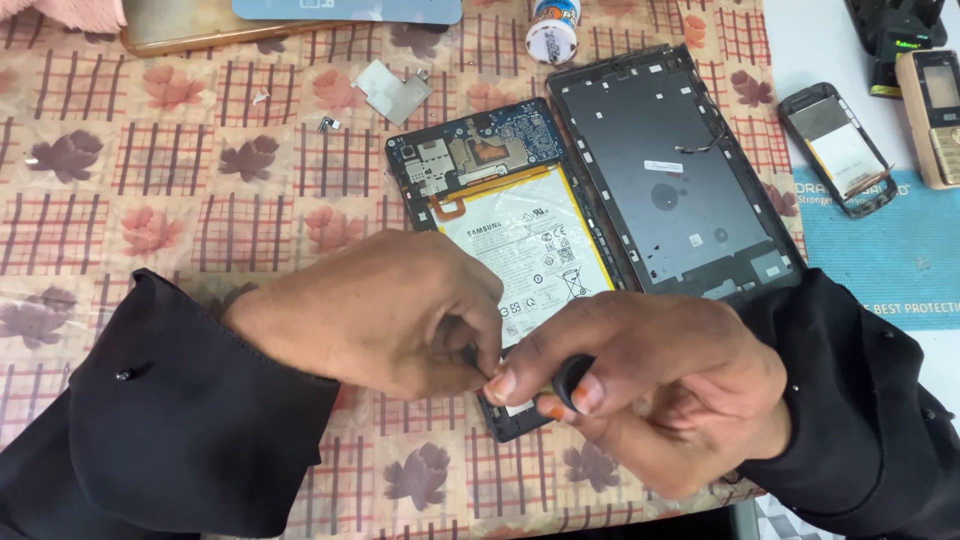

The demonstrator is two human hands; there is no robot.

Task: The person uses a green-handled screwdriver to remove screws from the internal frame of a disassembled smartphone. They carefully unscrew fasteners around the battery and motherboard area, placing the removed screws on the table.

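Your 2 hands meet over the near end of the opened tablet, right hand pinched shut on a black tool handle, left hand closed beside it to steady the tip, battery and board exposed, back cover alongside

Opened tablet left of back cover, phones farther right.

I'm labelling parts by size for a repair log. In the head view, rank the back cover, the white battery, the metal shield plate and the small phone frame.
Largest to smallest as they look:
1. Back cover
2. Battery, partly hidden by the hands
3. Phone frame
4. Shield plate
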